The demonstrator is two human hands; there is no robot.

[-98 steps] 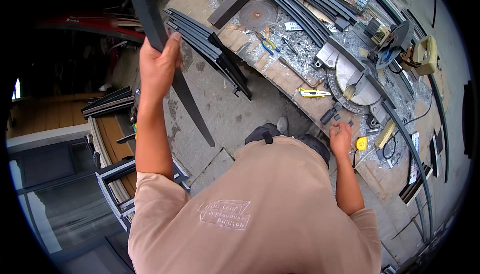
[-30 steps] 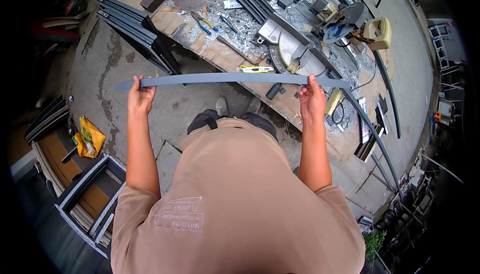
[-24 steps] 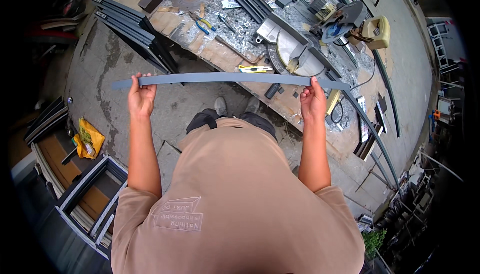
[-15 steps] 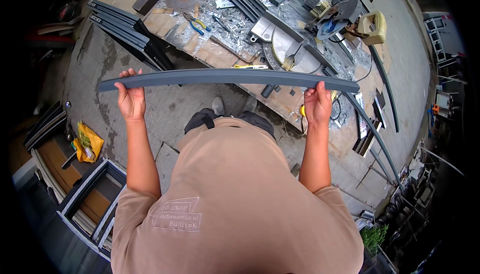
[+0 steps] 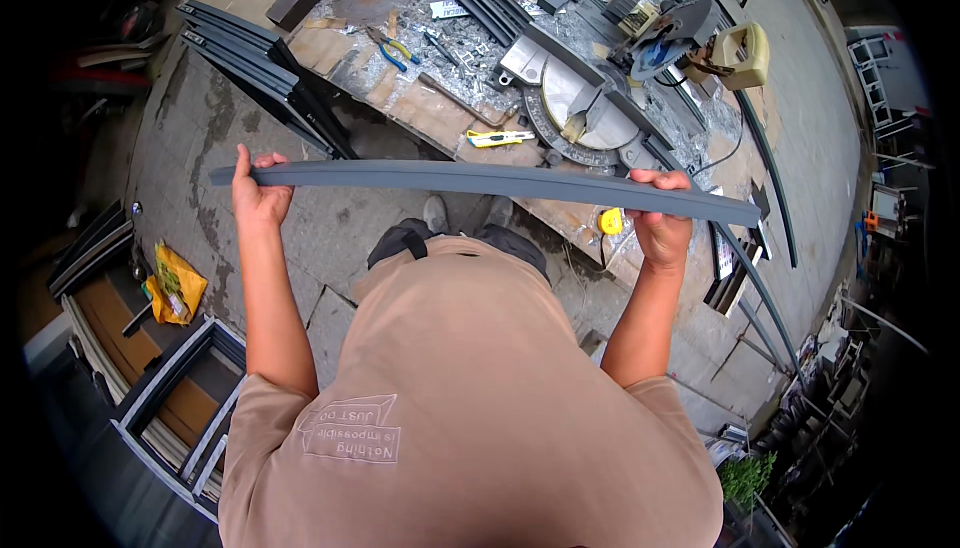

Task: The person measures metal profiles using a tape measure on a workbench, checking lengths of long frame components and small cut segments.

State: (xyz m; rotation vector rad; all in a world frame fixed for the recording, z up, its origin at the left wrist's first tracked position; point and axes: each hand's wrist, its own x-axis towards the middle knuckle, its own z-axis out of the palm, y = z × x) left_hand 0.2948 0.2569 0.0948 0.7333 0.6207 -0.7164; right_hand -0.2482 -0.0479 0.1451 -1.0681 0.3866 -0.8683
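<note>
A long grey metal profile (image 5: 480,182) spans the space in front of my body, its right end lower in the picture than its left. My left hand (image 5: 262,193) is closed around it near the left end, thumb on one side and fingers on the other. Near the other end my right hand (image 5: 662,223) grips it, fingers over the far edge. Beyond the bar lies a workbench carrying a mitre saw (image 5: 590,113). A yellow utility knife (image 5: 500,138) rests by the bench's near edge, and a yellow tape measure (image 5: 610,221) lies beside my right hand.
Pliers (image 5: 390,48), a metal rod with a bent end (image 5: 465,98) and scattered metal shavings lie on the bench. Dark profiles (image 5: 260,73) are stacked at its left. A yellow bag (image 5: 177,286) and window frames (image 5: 185,408) are at lower left. Long bars (image 5: 770,163) extend on the right.
The profile has shifted rightward and tipped, its right end coming down toward me. Both hands moved with it, and the knife and tape measure show more fully.
</note>
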